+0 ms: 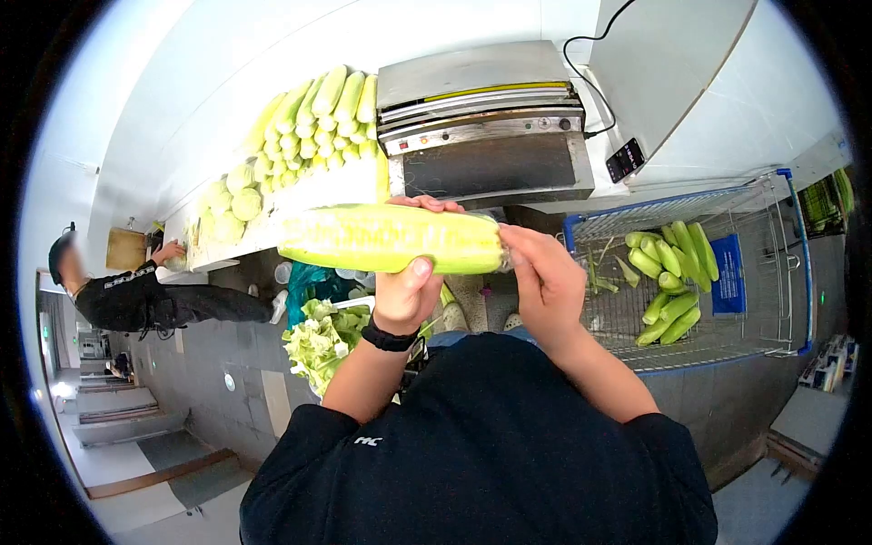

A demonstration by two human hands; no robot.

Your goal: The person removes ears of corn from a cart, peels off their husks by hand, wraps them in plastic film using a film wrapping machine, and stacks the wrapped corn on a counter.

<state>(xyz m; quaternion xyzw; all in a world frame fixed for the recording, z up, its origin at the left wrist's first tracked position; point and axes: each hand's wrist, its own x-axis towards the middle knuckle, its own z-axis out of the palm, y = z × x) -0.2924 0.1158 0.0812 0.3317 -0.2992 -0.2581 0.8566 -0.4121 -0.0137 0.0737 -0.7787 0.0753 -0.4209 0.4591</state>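
A long pale-green gourd lies level in front of my chest, marked with rubbed or printed patches along its side. My left hand is wrapped round its middle, thumb on the near side and fingers behind. At the gourd's right end, my right hand has its fingers pinched on the tip, beside a plastic-looking wisp; what exactly the fingertips hold is too small to tell. Behind the gourd stands a wrapping machine with a dark plate.
Stacked gourds and round cabbages lie on the counter at the left. A wire cart with more gourds is at the right. Leafy trimmings sit below. A phone lies by the machine. Another person works at far left.
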